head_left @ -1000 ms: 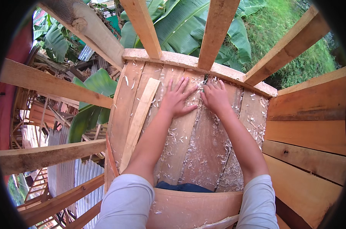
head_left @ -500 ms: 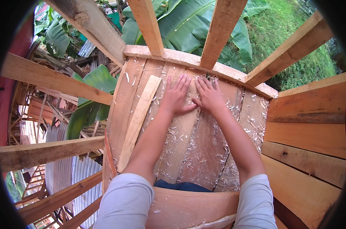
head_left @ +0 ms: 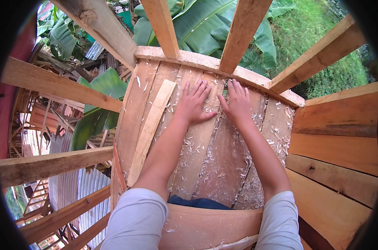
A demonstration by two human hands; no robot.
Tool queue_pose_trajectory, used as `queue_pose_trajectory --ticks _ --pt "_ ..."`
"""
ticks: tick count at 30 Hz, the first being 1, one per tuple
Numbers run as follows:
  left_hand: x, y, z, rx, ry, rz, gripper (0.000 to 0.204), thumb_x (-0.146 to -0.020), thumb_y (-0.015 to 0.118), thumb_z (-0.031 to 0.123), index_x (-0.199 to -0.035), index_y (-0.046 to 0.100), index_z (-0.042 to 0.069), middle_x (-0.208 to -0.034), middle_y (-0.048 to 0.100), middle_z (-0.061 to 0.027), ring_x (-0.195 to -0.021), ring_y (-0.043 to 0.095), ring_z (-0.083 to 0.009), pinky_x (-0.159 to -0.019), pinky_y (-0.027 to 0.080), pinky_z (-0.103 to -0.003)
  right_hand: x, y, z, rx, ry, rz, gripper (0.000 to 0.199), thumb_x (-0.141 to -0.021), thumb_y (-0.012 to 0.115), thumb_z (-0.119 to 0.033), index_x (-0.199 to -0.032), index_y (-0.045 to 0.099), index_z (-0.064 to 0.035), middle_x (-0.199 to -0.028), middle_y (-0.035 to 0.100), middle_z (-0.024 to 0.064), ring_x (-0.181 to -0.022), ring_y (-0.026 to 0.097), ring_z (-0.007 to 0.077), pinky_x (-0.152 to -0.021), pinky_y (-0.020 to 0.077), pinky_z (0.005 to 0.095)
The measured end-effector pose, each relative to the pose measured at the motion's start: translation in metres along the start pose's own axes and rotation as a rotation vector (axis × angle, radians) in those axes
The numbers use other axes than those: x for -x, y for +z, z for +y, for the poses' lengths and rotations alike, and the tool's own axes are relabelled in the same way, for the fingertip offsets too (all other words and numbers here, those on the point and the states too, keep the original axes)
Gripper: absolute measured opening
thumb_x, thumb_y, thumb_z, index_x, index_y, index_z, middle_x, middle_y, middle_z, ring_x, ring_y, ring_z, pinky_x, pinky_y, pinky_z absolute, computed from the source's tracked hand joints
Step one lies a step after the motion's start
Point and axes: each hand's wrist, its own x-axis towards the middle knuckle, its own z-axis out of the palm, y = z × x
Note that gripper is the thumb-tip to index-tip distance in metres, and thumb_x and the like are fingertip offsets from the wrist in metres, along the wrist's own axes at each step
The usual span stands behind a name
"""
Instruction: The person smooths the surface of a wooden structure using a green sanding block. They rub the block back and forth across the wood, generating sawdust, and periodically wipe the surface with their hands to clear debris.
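Both arms reach forward over a floor of wooden planks [head_left: 201, 154] strewn with pale curled wood shavings [head_left: 189, 141]. My left hand [head_left: 193, 104] lies palm down on a plank near the far edge, fingers spread and thumb out to the right. Just to its right, my right hand [head_left: 236, 102] rests with fingers stretched toward the far rail and thumb apart. Neither hand holds anything. A loose pale wooden strip [head_left: 153, 129] lies lengthwise on the planks left of my left hand.
A wooden rail [head_left: 197, 58] borders the far edge, with upright posts [head_left: 162, 29] rising from it. Plank walling [head_left: 331, 150] stands at the right. A board [head_left: 210, 227] crosses close in front of me. Beyond the left edge lie corrugated metal sheets [head_left: 93, 200] and banana leaves [head_left: 109, 87].
My right hand has slid to the right, away from the left hand, so a gap now shows between the thumbs. The left hand has barely moved.
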Motion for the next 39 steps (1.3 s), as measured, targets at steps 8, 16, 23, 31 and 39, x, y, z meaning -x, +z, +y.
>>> queue_pose_trajectory --ticks 8,16,23,31,39 --pt "-0.002 -0.001 -0.003 -0.028 0.027 -0.007 0.096 -0.081 0.056 0.07 -0.149 0.038 0.005 -0.157 0.035 -0.015 -0.148 0.027 -0.0292 -0.121 0.009 -0.058 -0.001 -0.007 0.013 -0.219 -0.06 -0.035 0.059 -0.094 0.06 -0.041 -0.138 0.052 -0.0027 -0.146 0.048 0.0196 -0.137 0.044 0.0343 -0.115 0.0297 0.0529" --pt "-0.021 -0.005 0.004 -0.003 -0.079 -0.114 0.102 -0.081 0.053 0.077 -0.148 0.039 0.001 -0.156 0.036 -0.0159 -0.147 0.029 -0.0302 -0.12 0.008 -0.06 0.096 -0.039 0.072 0.043 -0.076 -0.149 0.066 -0.094 0.058 -0.044 -0.145 0.043 -0.0049 -0.153 0.038 0.0192 -0.145 0.031 0.0339 -0.12 0.021 0.0498" --pt "-0.048 0.008 0.039 -0.045 0.065 -0.019 0.101 -0.085 0.048 0.077 -0.147 0.039 -0.002 -0.153 0.04 -0.0176 -0.145 0.033 -0.0301 -0.119 0.015 -0.056 0.14 -0.061 0.096 0.103 -0.089 -0.157 0.068 -0.094 0.055 -0.048 -0.148 0.041 -0.0082 -0.154 0.037 0.017 -0.147 0.03 0.031 -0.122 0.0171 0.0496" --pt "-0.068 0.013 0.05 -0.145 0.258 -0.11 0.081 -0.093 0.048 0.063 -0.148 0.042 0.005 -0.153 0.042 -0.0127 -0.146 0.032 -0.027 -0.121 0.014 -0.055 0.138 -0.061 0.098 0.064 -0.089 -0.102 0.065 -0.094 0.053 -0.05 -0.144 0.046 -0.0103 -0.152 0.042 0.0152 -0.145 0.034 0.0283 -0.121 0.0193 0.0495" --pt "-0.041 -0.007 0.07 -0.288 -0.139 -0.224 0.097 -0.089 0.047 0.072 -0.158 0.021 0.01 -0.163 0.019 -0.0199 -0.152 0.012 -0.038 -0.117 0.003 -0.064 0.143 -0.052 0.104 0.059 -0.083 -0.039 0.065 -0.095 0.05 -0.053 -0.144 0.046 -0.0111 -0.151 0.043 0.0147 -0.144 0.035 0.0269 -0.121 0.0188 0.0497"
